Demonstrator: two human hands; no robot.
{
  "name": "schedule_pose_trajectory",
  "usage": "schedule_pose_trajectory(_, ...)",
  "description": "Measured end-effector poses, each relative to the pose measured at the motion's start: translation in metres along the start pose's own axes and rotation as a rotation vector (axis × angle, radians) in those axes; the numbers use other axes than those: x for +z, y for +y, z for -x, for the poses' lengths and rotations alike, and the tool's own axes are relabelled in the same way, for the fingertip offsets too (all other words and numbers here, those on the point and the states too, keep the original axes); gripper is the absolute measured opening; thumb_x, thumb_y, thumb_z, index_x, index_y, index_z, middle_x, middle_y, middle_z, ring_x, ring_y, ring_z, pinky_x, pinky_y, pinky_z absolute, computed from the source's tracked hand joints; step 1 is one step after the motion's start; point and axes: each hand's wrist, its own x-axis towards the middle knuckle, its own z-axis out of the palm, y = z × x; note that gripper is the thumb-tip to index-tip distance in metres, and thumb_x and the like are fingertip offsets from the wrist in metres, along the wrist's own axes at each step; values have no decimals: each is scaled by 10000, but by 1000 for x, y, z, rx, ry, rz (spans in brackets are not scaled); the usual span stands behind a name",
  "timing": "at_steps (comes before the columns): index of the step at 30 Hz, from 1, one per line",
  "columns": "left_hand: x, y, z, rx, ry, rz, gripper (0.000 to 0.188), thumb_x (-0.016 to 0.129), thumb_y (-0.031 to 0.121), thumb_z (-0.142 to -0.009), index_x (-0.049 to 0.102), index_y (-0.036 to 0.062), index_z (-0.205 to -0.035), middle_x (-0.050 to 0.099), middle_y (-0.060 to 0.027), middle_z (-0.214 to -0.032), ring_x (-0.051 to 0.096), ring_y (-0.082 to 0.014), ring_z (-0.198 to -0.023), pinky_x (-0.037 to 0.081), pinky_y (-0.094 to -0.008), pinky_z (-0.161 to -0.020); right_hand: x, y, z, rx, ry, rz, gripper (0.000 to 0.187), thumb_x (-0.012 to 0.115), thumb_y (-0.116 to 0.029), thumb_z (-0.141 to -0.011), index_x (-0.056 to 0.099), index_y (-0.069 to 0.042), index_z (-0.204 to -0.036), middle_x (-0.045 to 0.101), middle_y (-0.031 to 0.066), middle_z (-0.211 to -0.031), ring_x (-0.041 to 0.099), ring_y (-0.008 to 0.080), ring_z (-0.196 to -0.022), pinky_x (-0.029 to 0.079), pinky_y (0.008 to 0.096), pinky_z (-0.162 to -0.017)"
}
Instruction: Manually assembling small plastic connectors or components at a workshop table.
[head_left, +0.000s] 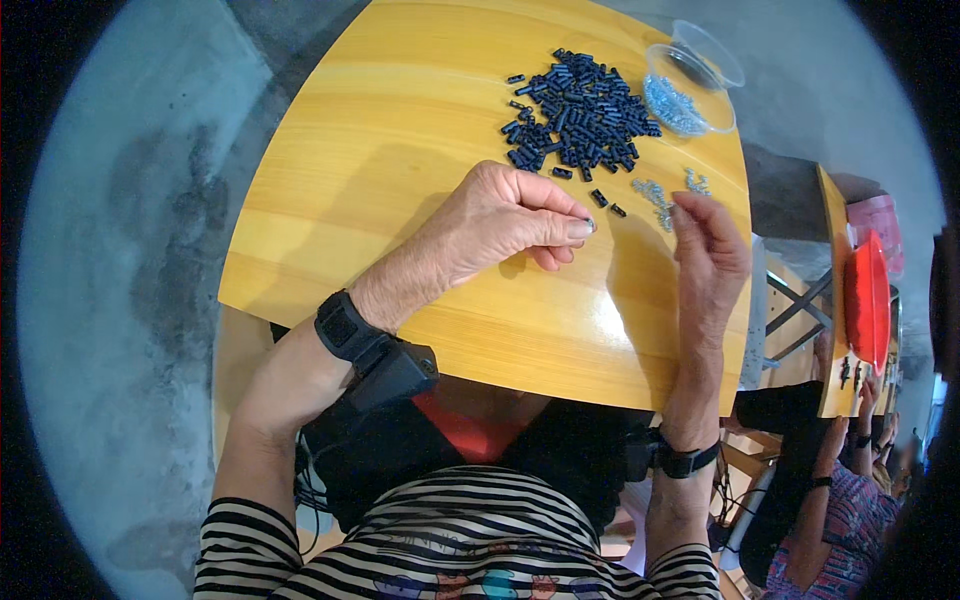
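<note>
My left hand (525, 220) is over the middle of the table, with thumb and forefinger pinched together. A tiny piece shows at its fingertips, too small to name. My right hand (712, 250) is at the table's right side, fingers curled and thumb against forefinger; what it holds, if anything, is hidden. Just beyond it lie small silvery metal parts (652, 197) in loose clusters. A large heap of short dark cylindrical pieces (585, 110) lies farther away. A few of these pieces (599, 198) lie apart between the heap and my hands.
At the far right of the yellow wooden table (350, 140) stands a clear round tub (733, 118) holding small silvery parts, its clear lid (728, 60) behind it. To the right, another person (835, 520) sits at a second table with a red basin (868, 300).
</note>
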Motion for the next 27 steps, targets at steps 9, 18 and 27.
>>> schedule_pose_trajectory(9,0,-2,0,7,1,-24,191,674,111,-797,652,-36,-918,655,-95,-740,618,-121,-609,519,-232,-581,18,-12,7,-126,-184,245,149,605,40,-733,627,-21,-867,587,111,-744,606,216,-683,476,299,-617)
schedule_pose_trajectory(18,4,0,1,-21,2,-60,189,683,119,-790,655,-30,-904,651,-88,-728,617,-120,-608,518,-231,-577,28,-11,5,-258,-197,402,78,614,-45,-747,621,-61,-823,596,111,-801,600,284,-708,477,354,-618)
schedule_pose_trajectory(27,1,-1,1,4,-11,42,194,682,103,-781,647,-41,-906,650,-94,-739,609,-129,-602,510,-238,-591,21,-11,6,259,-195,-308,53,585,-68,-833,615,-24,-838,608,34,-745,519,105,-585,401,236,-494)
